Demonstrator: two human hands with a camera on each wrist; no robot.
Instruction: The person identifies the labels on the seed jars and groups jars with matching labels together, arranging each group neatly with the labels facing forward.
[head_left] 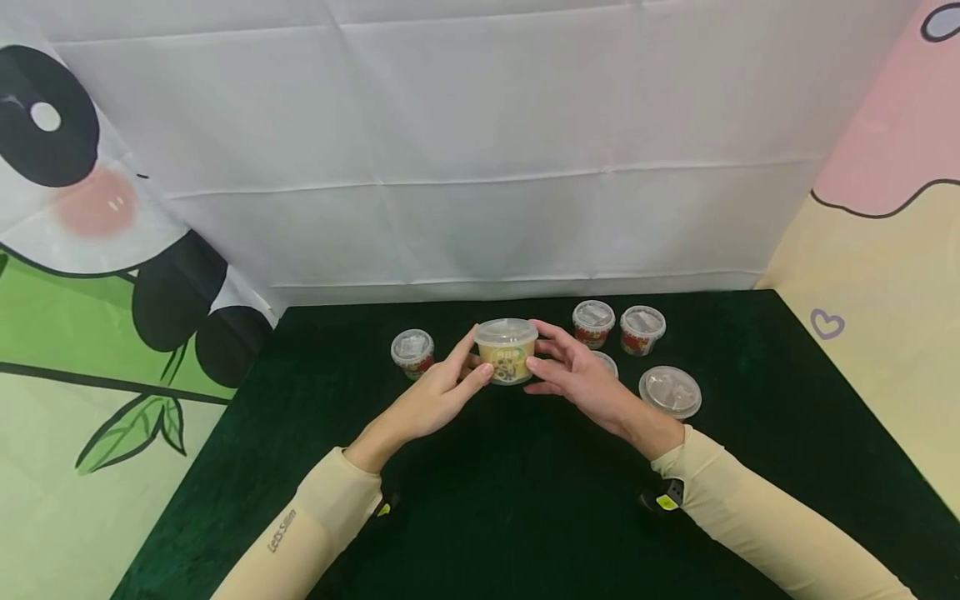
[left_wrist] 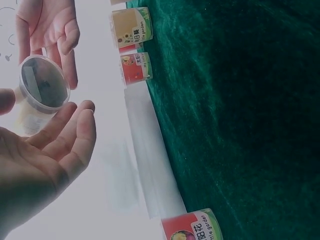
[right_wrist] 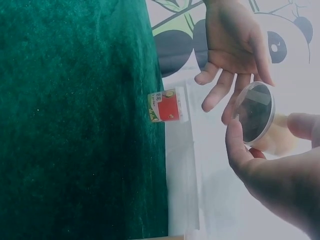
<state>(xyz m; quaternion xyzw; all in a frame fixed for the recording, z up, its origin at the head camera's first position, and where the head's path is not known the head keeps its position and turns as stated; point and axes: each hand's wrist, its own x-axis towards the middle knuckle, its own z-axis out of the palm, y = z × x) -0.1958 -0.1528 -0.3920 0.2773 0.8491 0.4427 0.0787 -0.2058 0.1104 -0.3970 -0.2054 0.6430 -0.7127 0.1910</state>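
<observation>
Yellow cup point(head_left: 508, 363), in both hands point(head_left: 438, 392) point(head_left: 581, 379), red cup point(left_wrist: 186, 224) (reading "little garden")

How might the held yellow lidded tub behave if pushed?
Looking squat, the yellow lidded tub probably resists tipping. On its side it might roll, given its round lid. With left hand and right hand gripping it, no dent shows, suggesting fair stiffness.
</observation>
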